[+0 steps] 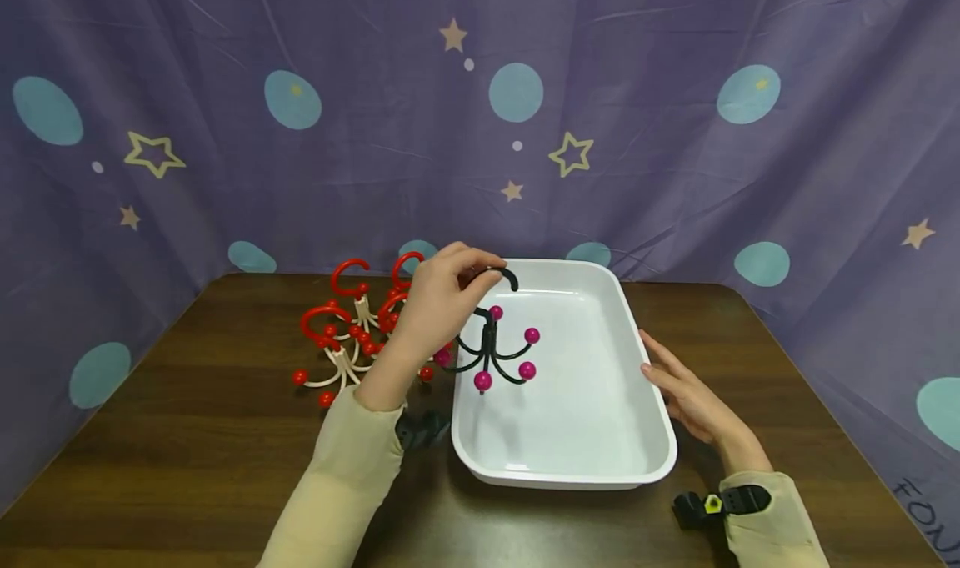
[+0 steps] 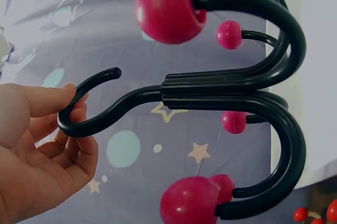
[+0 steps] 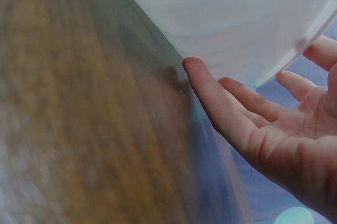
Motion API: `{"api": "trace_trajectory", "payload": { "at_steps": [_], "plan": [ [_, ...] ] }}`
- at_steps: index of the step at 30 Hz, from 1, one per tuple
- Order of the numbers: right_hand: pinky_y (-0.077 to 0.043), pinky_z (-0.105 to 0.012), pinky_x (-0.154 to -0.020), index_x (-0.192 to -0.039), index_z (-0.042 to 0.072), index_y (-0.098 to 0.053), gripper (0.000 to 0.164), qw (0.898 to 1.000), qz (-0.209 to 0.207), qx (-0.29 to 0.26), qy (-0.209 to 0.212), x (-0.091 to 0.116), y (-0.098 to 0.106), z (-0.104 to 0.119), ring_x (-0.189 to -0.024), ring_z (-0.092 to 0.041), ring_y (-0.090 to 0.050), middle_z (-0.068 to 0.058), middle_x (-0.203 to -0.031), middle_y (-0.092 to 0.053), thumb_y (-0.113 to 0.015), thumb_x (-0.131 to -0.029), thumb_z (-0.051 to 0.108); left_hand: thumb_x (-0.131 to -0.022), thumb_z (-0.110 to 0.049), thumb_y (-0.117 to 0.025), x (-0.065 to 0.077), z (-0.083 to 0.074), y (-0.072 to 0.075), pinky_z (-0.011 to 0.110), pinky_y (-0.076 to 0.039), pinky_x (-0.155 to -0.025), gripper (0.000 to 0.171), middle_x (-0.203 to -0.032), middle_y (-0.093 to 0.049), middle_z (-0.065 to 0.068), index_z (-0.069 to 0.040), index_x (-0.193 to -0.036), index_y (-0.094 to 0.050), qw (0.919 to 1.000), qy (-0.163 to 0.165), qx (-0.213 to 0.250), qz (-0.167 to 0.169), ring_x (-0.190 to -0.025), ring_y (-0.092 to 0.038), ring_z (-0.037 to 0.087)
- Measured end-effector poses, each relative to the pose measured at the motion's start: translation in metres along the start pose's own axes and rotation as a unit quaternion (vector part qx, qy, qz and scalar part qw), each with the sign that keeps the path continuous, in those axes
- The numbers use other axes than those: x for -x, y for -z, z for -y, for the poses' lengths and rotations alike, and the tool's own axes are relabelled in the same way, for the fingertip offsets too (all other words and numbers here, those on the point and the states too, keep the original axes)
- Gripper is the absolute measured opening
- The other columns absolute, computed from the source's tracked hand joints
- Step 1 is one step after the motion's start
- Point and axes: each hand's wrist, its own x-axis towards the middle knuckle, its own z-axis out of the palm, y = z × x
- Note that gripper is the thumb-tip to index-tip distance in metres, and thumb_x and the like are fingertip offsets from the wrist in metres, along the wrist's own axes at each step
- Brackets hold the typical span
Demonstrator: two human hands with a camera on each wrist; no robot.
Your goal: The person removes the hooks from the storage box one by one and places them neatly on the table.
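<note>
My left hand (image 1: 442, 301) pinches a black hook hanger (image 1: 489, 339) by the curved hook at its top. The hanger hangs over the left side of a white tray (image 1: 592, 384), its several curved arms tipped with pink balls. In the left wrist view, thumb and fingers of the left hand (image 2: 42, 145) close round the hook of the hanger (image 2: 210, 87). My right hand (image 1: 690, 397) is at the tray's right side, fingers extended. The right wrist view has the right hand's (image 3: 284, 129) fingertips against the outer wall of the tray (image 3: 237, 29).
Several similar hangers (image 1: 342, 361) with red hooks, cream arms and red balls stand close together left of the tray, partly hidden by the left forearm. All rest on a brown wooden table (image 1: 187, 468). Behind it hangs a purple curtain (image 1: 637, 176) with stars.
</note>
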Motion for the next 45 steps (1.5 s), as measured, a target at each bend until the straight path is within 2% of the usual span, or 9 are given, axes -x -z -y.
{"api": "trace_trajectory", "payload": {
  "at_steps": [19, 29, 37, 45],
  "plan": [
    [-0.05, -0.048, -0.078, -0.147, 0.024, -0.003, 0.063, 1.0, 0.001, 0.003, -0.01, -0.001, 0.001, -0.001, -0.103, -0.02, -0.055, -0.03, -0.137, -0.026, -0.04, -0.097, 0.027, -0.084, -0.017, -0.065, 0.02, 0.009, 0.033, 0.022, -0.044, -0.057, 0.015, -0.084, -0.06, -0.002, -0.013, -0.097, -0.071, 0.9989, 0.021, -0.018, -0.037, -0.067, -0.052, 0.009],
    [-0.05, -0.049, -0.078, -0.147, 0.025, -0.002, 0.063, 1.0, 0.004, 0.005, -0.012, -0.002, 0.0, 0.001, -0.105, -0.024, -0.054, -0.031, -0.138, -0.024, -0.04, -0.097, 0.027, -0.085, -0.016, -0.063, 0.033, 0.014, 0.054, 0.02, -0.04, -0.056, 0.015, -0.082, -0.058, -0.002, -0.013, -0.099, -0.07, 0.9985, 0.031, -0.03, -0.035, -0.066, -0.049, 0.01],
    [-0.05, -0.047, -0.077, -0.147, 0.024, -0.003, 0.062, 1.0, 0.002, -0.002, -0.008, -0.001, 0.0, 0.001, -0.1, -0.02, -0.056, -0.032, -0.136, -0.026, -0.04, -0.098, 0.026, -0.085, -0.016, -0.064, 0.043, 0.022, 0.065, 0.02, -0.04, -0.055, 0.014, -0.082, -0.059, -0.003, -0.014, -0.097, -0.071, 0.9961, 0.04, -0.067, -0.042, -0.065, -0.049, 0.009],
    [-0.05, -0.046, -0.078, -0.147, 0.025, -0.003, 0.062, 1.0, 0.002, 0.002, -0.009, -0.001, -0.001, 0.001, -0.102, -0.021, -0.055, -0.031, -0.137, -0.025, -0.04, -0.097, 0.027, -0.084, -0.014, -0.065, 0.058, 0.032, 0.073, 0.02, -0.039, -0.059, 0.014, -0.083, -0.061, -0.003, -0.013, -0.096, -0.071, 0.9927, 0.032, -0.107, -0.047, -0.066, -0.047, 0.008]
  ]
}}
